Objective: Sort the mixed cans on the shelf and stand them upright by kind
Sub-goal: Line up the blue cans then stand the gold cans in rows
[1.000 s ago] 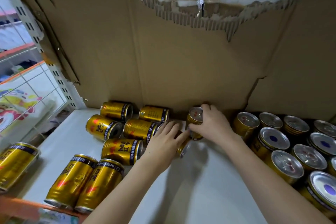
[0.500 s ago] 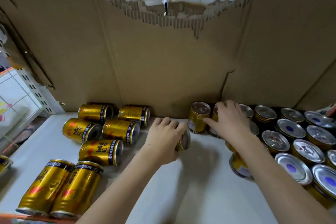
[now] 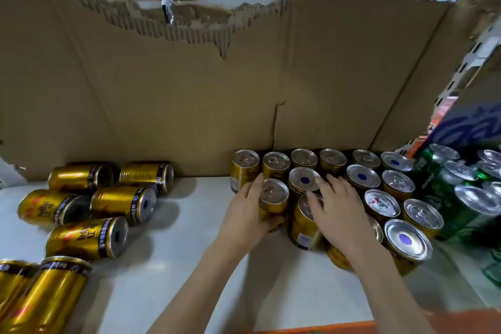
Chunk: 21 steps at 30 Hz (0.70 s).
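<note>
Left hand (image 3: 245, 214) grips an upright gold can (image 3: 273, 198), top facing up, while the right hand (image 3: 340, 211) rests flat-fingered on a neighbouring gold can (image 3: 305, 225) tilted slightly left.

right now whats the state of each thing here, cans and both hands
left hand: grips an upright gold can
right hand: fingers spread over a gold can top
upright gold cans: standing, grouped at right
lying gold cans: on their sides at left
green cans: upright, far right
cardboard backing: top edge torn
</note>
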Each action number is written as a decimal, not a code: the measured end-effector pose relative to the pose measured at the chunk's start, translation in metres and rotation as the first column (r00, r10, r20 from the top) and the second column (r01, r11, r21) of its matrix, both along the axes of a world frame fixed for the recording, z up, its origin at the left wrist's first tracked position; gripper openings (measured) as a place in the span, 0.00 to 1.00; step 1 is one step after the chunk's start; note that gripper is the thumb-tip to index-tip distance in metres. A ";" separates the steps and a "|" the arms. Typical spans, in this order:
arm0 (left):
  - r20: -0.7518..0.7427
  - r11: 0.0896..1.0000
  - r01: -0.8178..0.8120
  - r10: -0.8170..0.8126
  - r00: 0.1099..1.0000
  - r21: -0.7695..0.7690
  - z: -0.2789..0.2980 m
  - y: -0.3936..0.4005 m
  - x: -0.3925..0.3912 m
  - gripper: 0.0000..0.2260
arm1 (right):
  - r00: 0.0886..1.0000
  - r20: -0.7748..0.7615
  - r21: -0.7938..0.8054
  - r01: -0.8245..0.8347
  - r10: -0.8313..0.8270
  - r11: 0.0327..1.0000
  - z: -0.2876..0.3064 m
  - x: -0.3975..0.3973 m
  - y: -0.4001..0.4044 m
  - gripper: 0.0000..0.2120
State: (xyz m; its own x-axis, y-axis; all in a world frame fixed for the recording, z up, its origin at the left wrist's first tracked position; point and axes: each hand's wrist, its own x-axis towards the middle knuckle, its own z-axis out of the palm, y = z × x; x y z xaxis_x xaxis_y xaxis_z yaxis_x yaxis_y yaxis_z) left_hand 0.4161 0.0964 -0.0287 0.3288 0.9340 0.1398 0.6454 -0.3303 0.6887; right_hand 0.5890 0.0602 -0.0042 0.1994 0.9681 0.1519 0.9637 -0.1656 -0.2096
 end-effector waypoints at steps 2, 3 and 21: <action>-0.007 1.000 0.025 -0.025 1.000 -0.009 -0.002 -0.001 -0.004 0.48 | 1.000 -0.019 0.011 -0.018 0.018 1.000 0.003 -0.001 -0.001 0.25; -0.044 0.999 0.035 -0.035 0.998 0.004 -0.004 -0.001 -0.007 0.49 | 0.999 -0.019 0.026 -0.038 0.039 0.999 0.004 -0.002 -0.002 0.24; -0.399 0.820 -0.491 0.573 0.716 0.295 0.005 -0.087 -0.236 0.24 | 0.759 -0.193 0.191 -0.592 0.622 0.783 -0.028 -0.219 0.009 0.25</action>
